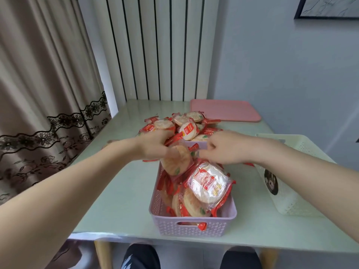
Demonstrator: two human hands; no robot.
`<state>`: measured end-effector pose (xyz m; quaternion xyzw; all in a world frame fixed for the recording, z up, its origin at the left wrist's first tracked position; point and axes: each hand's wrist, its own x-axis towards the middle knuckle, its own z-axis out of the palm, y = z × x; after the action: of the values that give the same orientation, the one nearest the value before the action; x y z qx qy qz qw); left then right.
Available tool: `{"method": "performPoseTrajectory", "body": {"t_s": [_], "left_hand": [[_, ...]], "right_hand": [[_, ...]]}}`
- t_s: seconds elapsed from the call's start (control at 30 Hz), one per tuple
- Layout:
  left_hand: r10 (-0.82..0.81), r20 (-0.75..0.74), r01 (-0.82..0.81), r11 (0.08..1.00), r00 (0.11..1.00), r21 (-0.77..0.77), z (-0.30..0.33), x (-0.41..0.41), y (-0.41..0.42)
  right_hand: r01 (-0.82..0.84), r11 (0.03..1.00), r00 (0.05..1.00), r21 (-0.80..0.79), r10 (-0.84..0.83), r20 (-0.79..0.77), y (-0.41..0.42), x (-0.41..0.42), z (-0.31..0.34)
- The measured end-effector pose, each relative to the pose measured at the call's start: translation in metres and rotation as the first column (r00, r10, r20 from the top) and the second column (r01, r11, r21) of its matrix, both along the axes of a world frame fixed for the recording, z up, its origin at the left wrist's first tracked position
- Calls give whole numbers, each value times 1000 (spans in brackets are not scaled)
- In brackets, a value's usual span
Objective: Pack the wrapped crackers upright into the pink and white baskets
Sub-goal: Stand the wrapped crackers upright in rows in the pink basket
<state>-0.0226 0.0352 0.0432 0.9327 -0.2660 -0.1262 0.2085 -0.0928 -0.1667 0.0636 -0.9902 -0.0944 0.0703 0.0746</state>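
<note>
Gripping a round wrapped cracker point(175, 160) over the far end of the pink basket point(192, 223), the left hand point(153, 147) is seen with fingers curled round the packet, while the right hand point(219, 150) is pinched at a wrapper edge just beside it, though exactly what is held there cannot be told. Roughly half the work is judged done: the pink basket is well filled, some packets upright, one large packet point(210, 184) lying tilted on top. A loose pile point(182, 126) is left behind it, and the white basket point(287, 193) is seen lying well to the right, its contents hidden. Clear film with red edging is shown on each pale disc.
</note>
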Motion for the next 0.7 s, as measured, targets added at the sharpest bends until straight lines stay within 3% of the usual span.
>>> {"method": "performPoseTrajectory", "body": {"t_s": [0.1,0.2,0.27,0.4,0.7], "left_hand": [[-12,100,23,993,995,-114,5,7,-3],[-28,137,44,992,990,-119,4,13,-7],[-32,70,45,983,997,-179,2,17,-8],[-34,-105,3,960,994,-280,2,26,-4],[-44,-193,-16,955,980,-296,9,34,4]], "right_hand": [[90,940,984,329,-134,114,-5,26,-12],[81,817,996,571,-45,-77,-4,42,-20],[43,813,992,581,34,-121,-3,48,-26],[52,762,996,646,9,-91,-3,54,-38],[87,738,981,669,55,-188,-15,57,-41]]}}
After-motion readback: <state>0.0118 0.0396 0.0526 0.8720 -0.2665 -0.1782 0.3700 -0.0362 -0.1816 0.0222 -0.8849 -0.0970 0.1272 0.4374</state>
